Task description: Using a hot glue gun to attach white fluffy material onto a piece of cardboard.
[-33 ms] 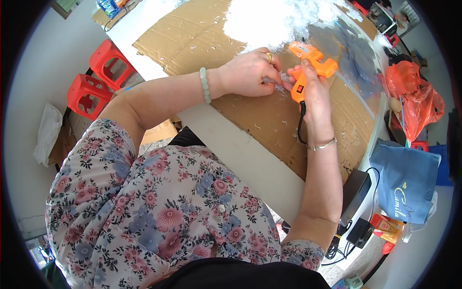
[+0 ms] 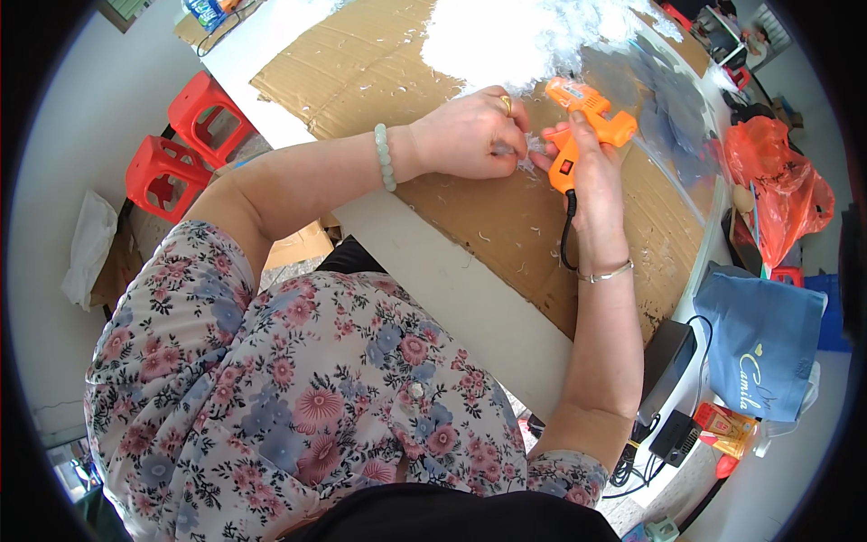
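An orange hot glue gun (image 2: 585,113) is gripped in my right hand (image 2: 591,176), its red switch facing up and its black cord hanging past the wrist. My left hand (image 2: 479,134), to its left, has curled fingers with the thumb and forefinger pinched together. At those fingertips is a small whitish, see-through piece (image 2: 533,155), partly hidden, and the fingers of my right hand come close to it. Both hands are above a brown cardboard sheet (image 2: 470,212) scattered with thin white shreds.
A bright white fluffy heap (image 2: 488,45) lies at the far side of the cardboard. See-through plastic sheets (image 2: 664,99) lie to its right. Along the right side are a red plastic bag (image 2: 777,172), a blue bag (image 2: 759,334) and a black adapter (image 2: 675,436). Red stools (image 2: 208,117) stand at the left.
The glue gun and my right hand have shifted very slightly to the right. My left hand stays almost where it was, fingers still pinched.
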